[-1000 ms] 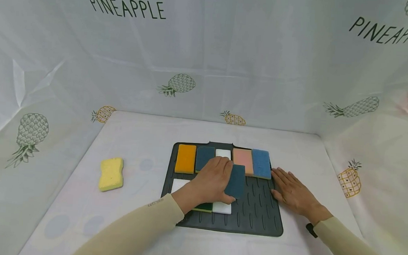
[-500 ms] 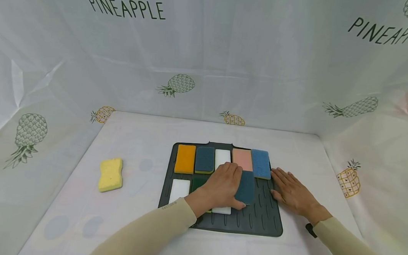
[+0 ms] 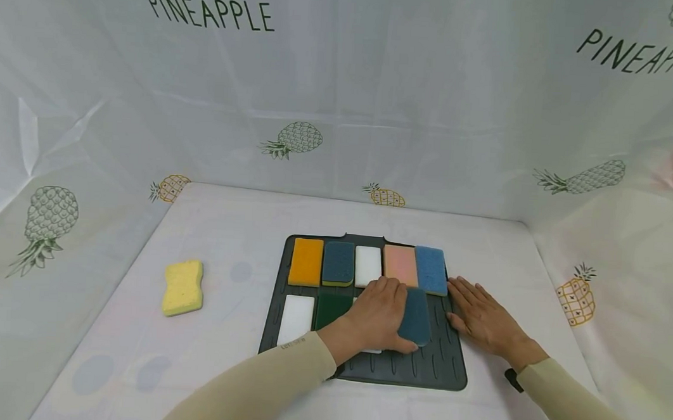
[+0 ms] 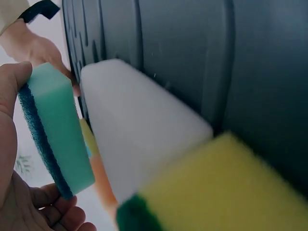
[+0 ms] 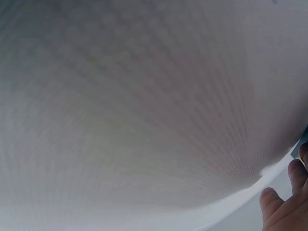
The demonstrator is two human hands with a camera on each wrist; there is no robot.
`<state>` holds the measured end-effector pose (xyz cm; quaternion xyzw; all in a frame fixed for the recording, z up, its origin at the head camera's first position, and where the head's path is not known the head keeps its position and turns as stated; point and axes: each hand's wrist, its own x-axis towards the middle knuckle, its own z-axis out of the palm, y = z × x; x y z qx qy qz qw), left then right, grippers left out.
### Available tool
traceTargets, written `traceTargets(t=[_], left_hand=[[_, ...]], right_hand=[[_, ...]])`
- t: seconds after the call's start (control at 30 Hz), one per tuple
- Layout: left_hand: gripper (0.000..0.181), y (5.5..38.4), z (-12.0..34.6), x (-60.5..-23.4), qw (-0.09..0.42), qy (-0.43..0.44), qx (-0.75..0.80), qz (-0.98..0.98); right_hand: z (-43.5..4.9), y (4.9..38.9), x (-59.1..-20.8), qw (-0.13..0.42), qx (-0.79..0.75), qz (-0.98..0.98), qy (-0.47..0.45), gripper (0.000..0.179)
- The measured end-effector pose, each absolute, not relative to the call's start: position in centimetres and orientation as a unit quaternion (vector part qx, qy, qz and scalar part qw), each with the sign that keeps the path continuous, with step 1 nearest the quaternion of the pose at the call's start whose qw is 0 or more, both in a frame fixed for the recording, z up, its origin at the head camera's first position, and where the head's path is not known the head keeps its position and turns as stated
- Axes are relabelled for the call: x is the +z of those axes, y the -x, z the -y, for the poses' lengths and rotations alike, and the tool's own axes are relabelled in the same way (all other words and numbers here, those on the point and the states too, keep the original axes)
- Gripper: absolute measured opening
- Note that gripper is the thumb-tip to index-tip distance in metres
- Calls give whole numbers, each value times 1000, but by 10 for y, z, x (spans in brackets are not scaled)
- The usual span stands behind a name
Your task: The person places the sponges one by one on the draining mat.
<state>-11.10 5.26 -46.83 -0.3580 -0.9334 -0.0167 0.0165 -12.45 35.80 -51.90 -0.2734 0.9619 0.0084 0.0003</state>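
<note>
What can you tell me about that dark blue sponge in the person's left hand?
The sponge is a rounded rectangle with a dark blue scrubby face and, in the left wrist view, a thick soft teal foam body. The left hand holds it by its edges, above the front right part of the dark ribbed mat, beside a white sponge.

Sponges (image 3: 367, 266) on mat (image 3: 442, 368), one sponge (image 3: 183, 287) left
</note>
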Motion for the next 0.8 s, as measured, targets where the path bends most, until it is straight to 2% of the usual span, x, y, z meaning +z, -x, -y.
traceTargets(t=[0.2, 0.8], left_hand=[[112, 106, -57, -478, 15, 365, -4, 931], [109, 101, -61, -485, 15, 361, 27, 932]], right_hand=[[-357, 124, -518, 2, 10, -962, 272, 71], [-356, 123, -515, 4, 6, -962, 272, 71]])
